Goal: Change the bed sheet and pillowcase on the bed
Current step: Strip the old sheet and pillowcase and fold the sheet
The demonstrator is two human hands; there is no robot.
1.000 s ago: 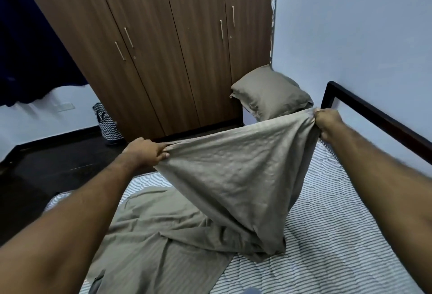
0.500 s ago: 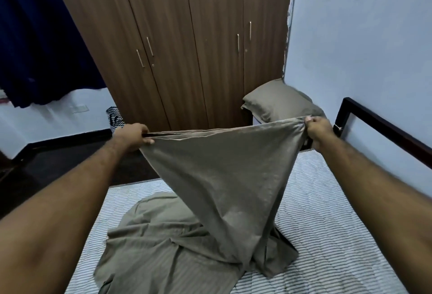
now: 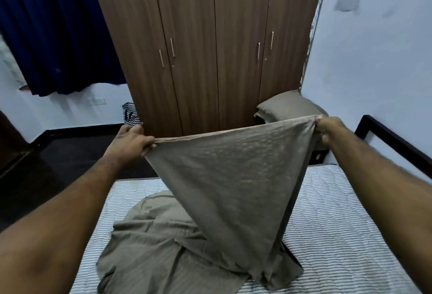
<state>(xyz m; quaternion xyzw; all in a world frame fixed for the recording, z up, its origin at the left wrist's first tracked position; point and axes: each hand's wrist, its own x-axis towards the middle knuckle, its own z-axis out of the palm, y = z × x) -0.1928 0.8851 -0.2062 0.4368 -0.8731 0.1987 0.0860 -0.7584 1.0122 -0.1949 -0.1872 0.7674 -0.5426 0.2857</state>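
- Striped mattress (image 3: 339, 230) fills the lower view, with bare ticking showing on both sides of the heap of cloth.
- We see the left hand (image 3: 131, 141) pinching one end of the olive bed sheet (image 3: 233, 183), fingers curled round the hem.
- Right hand (image 3: 329, 130) grips the other end, fist closed on the bunched fabric.
- Between them the top edge runs taut, raised above the mattress; below it the cloth narrows to a point and the rest lies crumpled.
- Beyond, a pillow (image 3: 287, 106) sits at the wardrobe (image 3: 210, 48) foot, beside the dark bed frame (image 3: 392, 141).
- Dark floor (image 3: 70, 158) lies open on our left.
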